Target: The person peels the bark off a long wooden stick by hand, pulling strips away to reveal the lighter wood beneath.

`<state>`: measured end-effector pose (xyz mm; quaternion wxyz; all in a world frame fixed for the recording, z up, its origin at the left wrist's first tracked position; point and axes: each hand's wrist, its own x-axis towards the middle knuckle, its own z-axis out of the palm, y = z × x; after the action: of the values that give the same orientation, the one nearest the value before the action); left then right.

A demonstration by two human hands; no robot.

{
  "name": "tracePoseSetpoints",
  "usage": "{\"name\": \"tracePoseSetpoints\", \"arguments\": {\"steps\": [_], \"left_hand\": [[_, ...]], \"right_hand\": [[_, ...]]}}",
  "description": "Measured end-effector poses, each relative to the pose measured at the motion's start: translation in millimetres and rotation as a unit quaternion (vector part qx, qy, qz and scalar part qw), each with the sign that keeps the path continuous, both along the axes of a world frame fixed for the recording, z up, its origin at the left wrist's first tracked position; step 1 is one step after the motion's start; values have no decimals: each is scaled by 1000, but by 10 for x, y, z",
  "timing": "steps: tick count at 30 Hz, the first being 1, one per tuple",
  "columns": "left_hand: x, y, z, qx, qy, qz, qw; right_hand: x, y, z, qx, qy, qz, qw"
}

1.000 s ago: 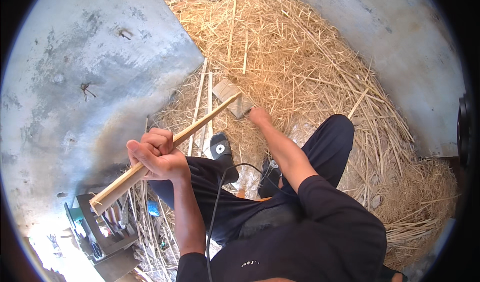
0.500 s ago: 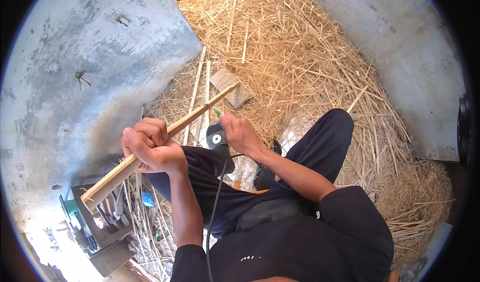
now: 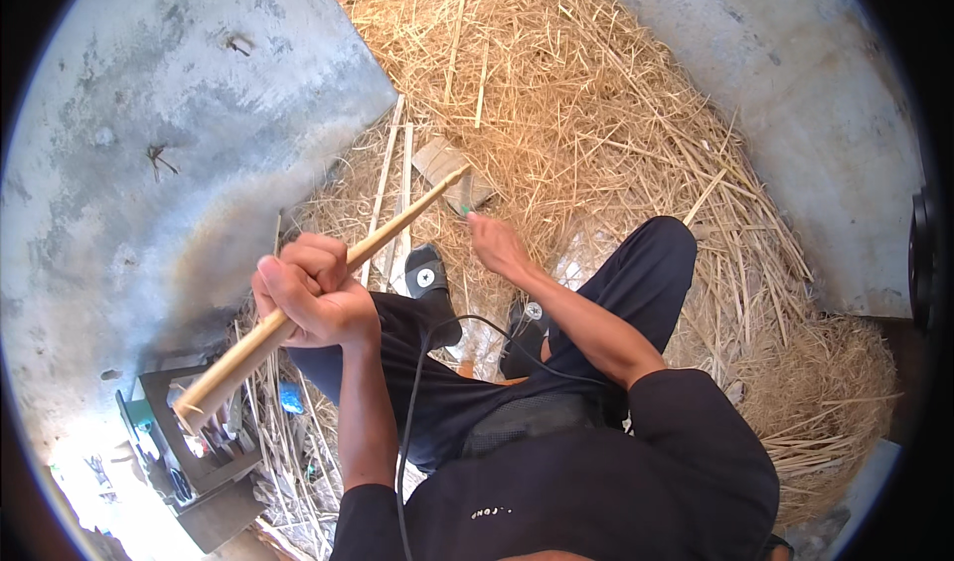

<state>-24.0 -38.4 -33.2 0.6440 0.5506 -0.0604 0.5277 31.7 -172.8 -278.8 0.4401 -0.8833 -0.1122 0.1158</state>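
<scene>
Head view: left fingers [image 3: 318,257] grip 1 smooth, tapered wooden stick [image 3: 238,360].

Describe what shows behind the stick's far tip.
A flat block shows behind the stick, among pale shavings. The part the stick covers can't be seen, nor can the block's underside.

Workshop, small and rough, for hand work in wood or cane, which of the two not certain. Floor [image 3: 573,266]: littered; pale shavings [image 3: 566,94] heaped from far edge round to right edge, thickly tangled toward near right corner. Laths [image 3: 391,168]: loose, left of the heap; flat board [image 3: 434,160] just beside. Walls [image 3: 795,114]: grey, stained, rising at left and right edges of floor. Rack [image 3: 224,474]: dark, toward near left corner, holding slim items too small to identify. Rod [image 3: 397,225]: one, pale, held above floor.
</scene>
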Motion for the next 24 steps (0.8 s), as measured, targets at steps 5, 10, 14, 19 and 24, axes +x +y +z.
{"name": "tracePoseSetpoints", "arguments": {"steps": [5,10,14,19,24], "left_hand": [[-62,61,-34,4,-6,-31,999],[-64,93,-32,18,-19,-92,995],[-80,3,8,1,18,-25,1000],[-44,-100,11,-3,25,2,1000],[-44,-119,3,-8,18,11,1000]], "right_hand": [[-268,30,961,72,48,21,996],[-204,166,875,52,14,25,998],[12,65,471,-22,32,0,999],[-258,157,834,99,-14,4,995],[-5,68,106,18,24,-35,999]]}}
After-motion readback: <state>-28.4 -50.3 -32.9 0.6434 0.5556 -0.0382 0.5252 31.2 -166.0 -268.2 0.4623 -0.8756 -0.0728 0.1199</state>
